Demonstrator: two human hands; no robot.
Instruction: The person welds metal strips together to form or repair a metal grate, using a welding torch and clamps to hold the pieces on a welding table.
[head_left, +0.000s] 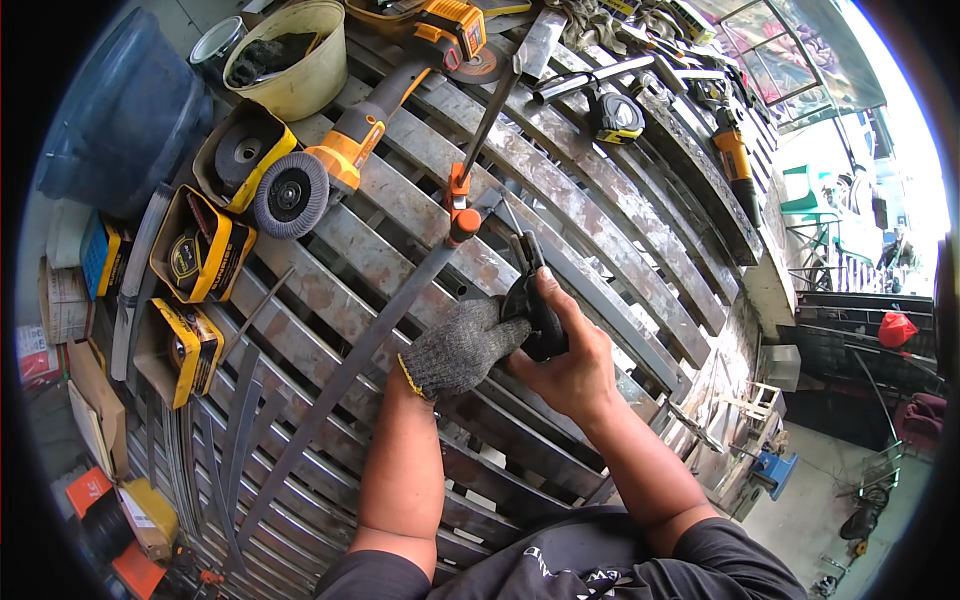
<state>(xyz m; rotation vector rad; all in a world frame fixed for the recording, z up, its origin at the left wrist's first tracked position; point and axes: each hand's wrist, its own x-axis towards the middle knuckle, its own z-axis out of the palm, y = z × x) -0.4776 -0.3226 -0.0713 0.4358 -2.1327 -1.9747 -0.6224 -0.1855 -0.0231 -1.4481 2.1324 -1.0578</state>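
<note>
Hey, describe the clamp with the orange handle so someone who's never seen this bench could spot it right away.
Start at the slatted metal workbench and find the gloved left hand near its middle. Just above it a clamp grips a long flat steel strip. Unlike the bulky orange grinder nearby, it is a thin steel bar with a small orange handle.

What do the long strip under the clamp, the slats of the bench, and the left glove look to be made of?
Strip: bare flat steel by its look, dull grey with a smooth sheen.
Slats: also metal, probably steel, blotched with rust and worn silver patches.
Glove on the left hand: knitted fabric, likely cotton, speckled grey with a yellow cuff edge.
The right hand is bare and grips a black tool.
</note>
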